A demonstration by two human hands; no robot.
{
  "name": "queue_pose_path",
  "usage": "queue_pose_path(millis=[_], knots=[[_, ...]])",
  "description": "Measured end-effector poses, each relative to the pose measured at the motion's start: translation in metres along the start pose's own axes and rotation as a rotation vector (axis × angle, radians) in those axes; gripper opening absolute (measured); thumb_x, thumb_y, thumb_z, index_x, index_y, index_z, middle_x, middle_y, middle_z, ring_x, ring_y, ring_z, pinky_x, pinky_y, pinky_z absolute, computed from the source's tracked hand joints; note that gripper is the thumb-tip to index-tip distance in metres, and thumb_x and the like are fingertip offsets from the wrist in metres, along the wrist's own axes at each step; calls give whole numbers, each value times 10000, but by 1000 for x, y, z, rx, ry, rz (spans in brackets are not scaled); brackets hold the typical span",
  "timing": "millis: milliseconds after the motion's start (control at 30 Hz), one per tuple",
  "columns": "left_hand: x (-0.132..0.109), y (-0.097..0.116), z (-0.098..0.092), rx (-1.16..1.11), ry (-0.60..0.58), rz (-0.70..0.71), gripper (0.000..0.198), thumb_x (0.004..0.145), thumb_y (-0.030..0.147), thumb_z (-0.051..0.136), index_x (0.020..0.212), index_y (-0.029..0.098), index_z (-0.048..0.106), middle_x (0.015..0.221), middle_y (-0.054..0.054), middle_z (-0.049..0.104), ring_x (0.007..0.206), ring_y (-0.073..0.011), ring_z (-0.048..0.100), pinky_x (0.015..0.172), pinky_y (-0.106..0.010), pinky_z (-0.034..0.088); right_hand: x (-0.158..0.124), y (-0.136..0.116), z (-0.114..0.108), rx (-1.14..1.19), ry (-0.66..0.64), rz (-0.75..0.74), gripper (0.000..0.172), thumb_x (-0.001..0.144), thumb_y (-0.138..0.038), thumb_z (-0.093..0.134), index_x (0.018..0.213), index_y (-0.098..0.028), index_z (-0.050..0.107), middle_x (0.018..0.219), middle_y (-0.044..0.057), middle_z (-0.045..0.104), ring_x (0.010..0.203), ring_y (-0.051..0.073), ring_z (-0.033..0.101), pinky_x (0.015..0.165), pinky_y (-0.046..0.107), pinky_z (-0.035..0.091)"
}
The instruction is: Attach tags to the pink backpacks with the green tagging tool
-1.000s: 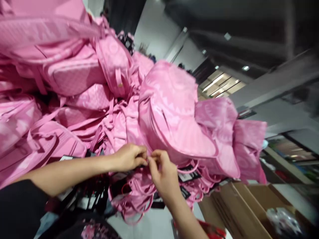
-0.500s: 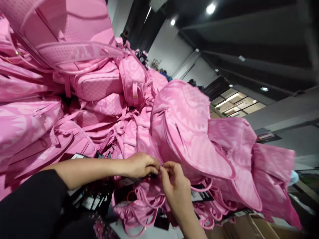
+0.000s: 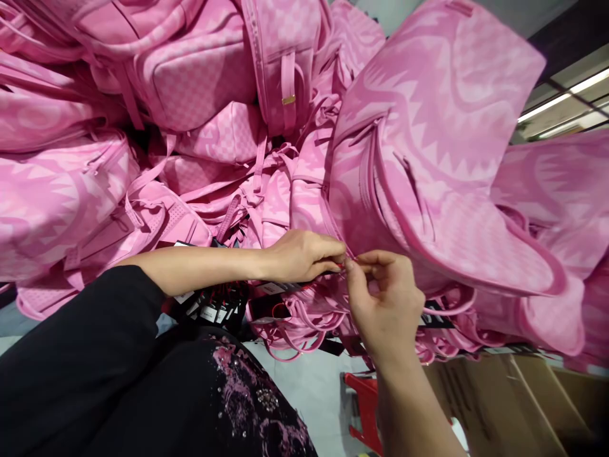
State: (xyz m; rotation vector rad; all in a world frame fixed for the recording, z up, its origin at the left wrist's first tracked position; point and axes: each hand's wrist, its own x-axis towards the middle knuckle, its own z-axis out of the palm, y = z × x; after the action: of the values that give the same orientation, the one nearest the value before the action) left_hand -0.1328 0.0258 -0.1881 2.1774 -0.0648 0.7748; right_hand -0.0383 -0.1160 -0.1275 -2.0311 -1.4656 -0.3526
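Fingertips: While the left hand (image 3: 304, 255) and right hand (image 3: 386, 298) meet almost tip to tip, each has thumb and forefinger pinched, seemingly on one thin red strand (image 3: 341, 266); the right's other fingers curl loosely.
Strand: just left of the big bag (image 3: 442, 146), at the pile's near edge, mostly hidden by the fingers.
Fastening: probably under way, as both hands are on it; whether any knot or clasp is made, I cannot tell.
Tags: a bunch of tags (image 3: 214, 311) hangs below the left forearm, apparently unused; a black tag (image 3: 435, 319) shows under the big bag, its attachment hidden.
Near edge: pink straps (image 3: 309, 324) loop down just below the hands and could snag.
Room: tight above and right, where the big bag leans close; looser downward, over the floor (image 3: 304, 381), between the person's patterned clothing (image 3: 247, 387) and a red stand (image 3: 365, 406).
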Motion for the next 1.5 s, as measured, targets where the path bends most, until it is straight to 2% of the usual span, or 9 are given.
queue_pose_path(millis=[167,267,367,500,700,867,1067,1233,1500], knots=[[-8,-10,-13,-28,51,-22,286,960,371,586,1131,143,603,1109,-98,690,952,-166,656,807,-264,500,-2,3,0,-21,7,-23,132,904,-283,657,987,-198,600,757,-5,689,633,148,685,606,256,513],[-42,-44,-28,156,56,-490,486,948,436,596,1352,188,491,1355,-108,596,1099,-166,632,901,-274,514,-11,10,-3,-43,6,-101,180,922,-243,644,1090,-183,627,908,41,744,713,153,717,685,266,553],[-93,-87,-33,382,-178,-952,307,939,402,598,1143,181,655,1189,-96,696,1079,-220,654,930,-339,509,-25,18,-7,-9,40,-187,258,908,-172,643,1166,-174,639,1125,104,729,924,200,730,831,318,580],[-144,-122,-14,442,-453,-1131,364,836,454,731,1049,160,699,1109,-98,710,1116,-273,637,1013,-483,478,-43,17,-9,79,81,-256,316,868,-70,647,1163,-181,655,1103,104,731,1029,220,705,914,351,573],[-157,-138,13,478,-602,-1157,389,928,471,624,1138,145,648,1217,-90,647,1186,-240,593,1067,-514,451,-89,-7,29,272,-198,-303,279,898,-52,593,1126,-206,637,964,71,741,864,167,723,785,262,589],[-173,-145,22,475,-528,-1106,370,924,474,628,1093,146,660,1184,-84,658,1176,-234,596,1064,-503,451,-143,-16,135,438,-526,134,251,897,-172,514,1088,-202,674,1083,108,720,1026,225,689,923,358,568],[-200,-133,33,447,-291,-980,288,947,423,606,994,152,693,993,-50,714,1063,-208,641,1113,-494,374,-151,-6,254,437,-472,372,390,897,-227,462,1208,-108,665,1294,211,629,1267,305,554,1115,498,415],[-219,-122,36,361,-152,-872,227,954,373,585,949,202,734,868,-35,743,862,-175,655,1016,-350,422,-144,-7,273,539,-392,439,311,887,-358,557,1061,-162,725,1129,146,677,1121,272,602,1051,441,456],[-232,-113,46,306,5,-782,186,935,262,582,822,195,715,789,-22,736,772,-161,644,1081,-371,402,-147,-17,263,649,-366,423,265,904,-383,546,910,-202,740,1039,87,708,1027,228,625,998,388,472]])
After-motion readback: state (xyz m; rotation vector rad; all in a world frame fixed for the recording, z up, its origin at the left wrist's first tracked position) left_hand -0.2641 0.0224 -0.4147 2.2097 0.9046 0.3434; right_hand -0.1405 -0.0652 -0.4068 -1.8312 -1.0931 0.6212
